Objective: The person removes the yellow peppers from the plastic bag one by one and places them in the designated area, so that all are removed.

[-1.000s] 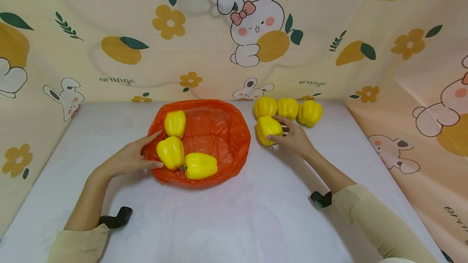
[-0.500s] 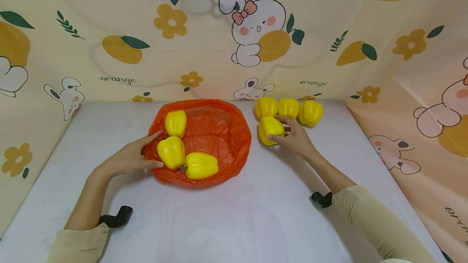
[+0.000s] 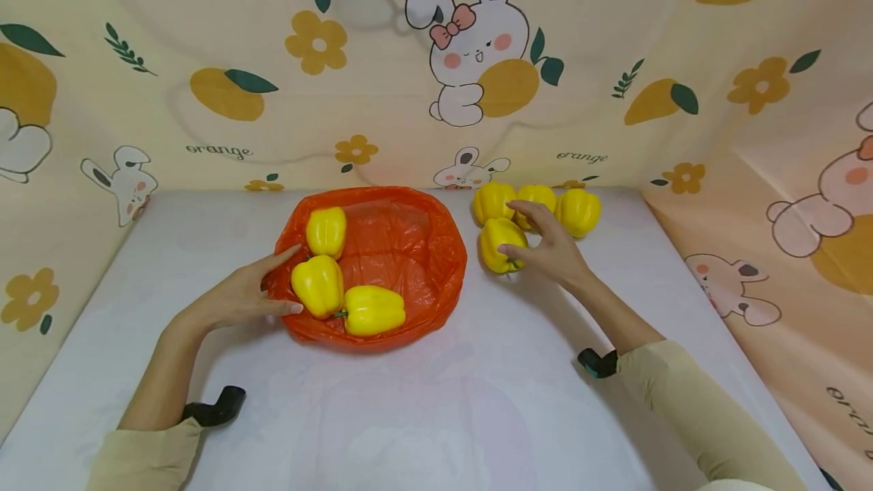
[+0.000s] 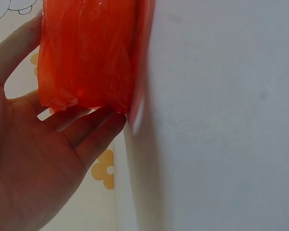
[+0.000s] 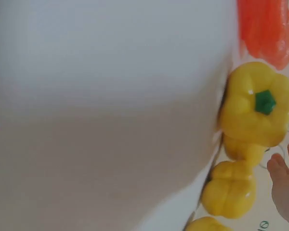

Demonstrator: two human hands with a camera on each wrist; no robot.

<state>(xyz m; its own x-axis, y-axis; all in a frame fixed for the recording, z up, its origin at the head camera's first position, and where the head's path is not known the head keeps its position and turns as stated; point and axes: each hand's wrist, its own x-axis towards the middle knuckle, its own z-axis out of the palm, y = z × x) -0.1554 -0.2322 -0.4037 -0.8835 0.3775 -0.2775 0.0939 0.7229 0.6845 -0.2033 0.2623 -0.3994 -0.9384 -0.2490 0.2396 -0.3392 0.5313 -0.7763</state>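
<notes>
An orange-red plastic bag (image 3: 409,248), its rim spread wide in a ring, lies on the table with three yellow bell peppers (image 3: 317,286) inside along its left and front. My left hand (image 3: 232,298) rests at the bag's left side, fingers and thumb spread. From the left wrist, the relaxed fingers touch the bag's outer wall (image 4: 91,57). Right of the bag, another yellow bell pepper (image 3: 499,245) stands on the table, green stem toward me. My right hand (image 3: 555,252) is beside it, fingers spread; in the right wrist view it is apart from the pepper (image 5: 243,96).
Three more yellow bell peppers (image 3: 578,212) stand in a row at the table's back edge, just behind the right hand. A cloth (image 3: 341,112) printed with rabbits and oranges hangs behind. Black wrist devices (image 3: 217,406) sit on both forearms.
My right hand has loosened from the single yellow bell pepper; its fingers have lifted off and spread wider. That pepper has shifted very slightly. The left hand and the bag stay in place.
</notes>
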